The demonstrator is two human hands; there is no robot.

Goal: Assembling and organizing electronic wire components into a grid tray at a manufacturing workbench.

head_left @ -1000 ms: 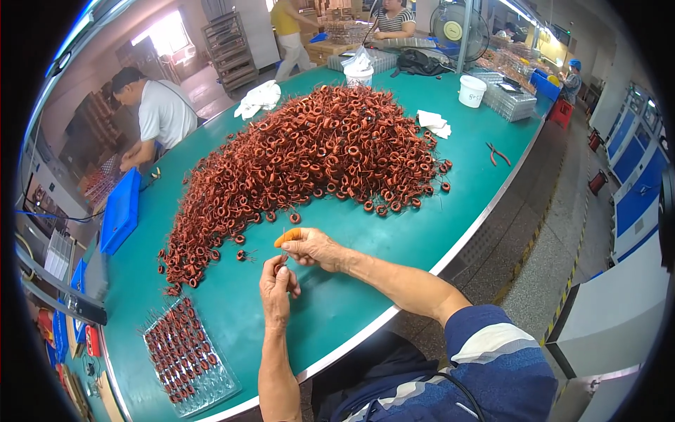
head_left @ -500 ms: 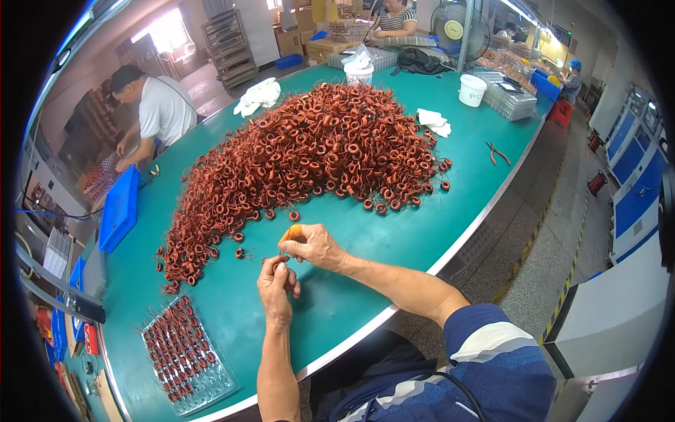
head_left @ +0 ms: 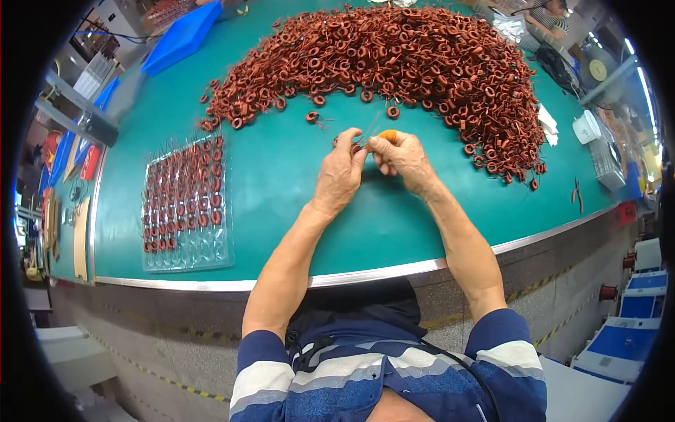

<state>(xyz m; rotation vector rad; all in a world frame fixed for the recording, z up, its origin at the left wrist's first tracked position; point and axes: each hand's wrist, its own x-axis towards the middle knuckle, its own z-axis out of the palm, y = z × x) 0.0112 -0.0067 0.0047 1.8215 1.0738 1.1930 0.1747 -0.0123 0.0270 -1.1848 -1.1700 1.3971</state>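
Above the green table, my left hand (head_left: 337,174) is closed with thumb and forefinger around a small copper-red toroidal coil (head_left: 356,148), mostly covered by the fingers. Thin wire leads stick up from it. My right hand (head_left: 406,160), with an orange cover on a finger, pinches at the same coil's leads, its fingertips meeting the left ones. Beyond the hands spreads a big heap of similar coils (head_left: 394,67), and one loose coil (head_left: 313,117) lies just in front of it. To the left, a clear plastic tray (head_left: 204,261) holds rows of coils with leads upward; its nearest right pockets are bare.
A blue bin (head_left: 184,36) rests at the far left of the table (head_left: 281,246). Red-handled pliers (head_left: 576,195) lie near the right edge, with a white bucket (head_left: 586,127) and a white cloth (head_left: 548,126) farther back. Part of another person (head_left: 552,20) shows at the far right.
The view has swung left and down, so the heap appears higher and the tray more upright. Both hands stay together at the coil; its leads now point up between them.
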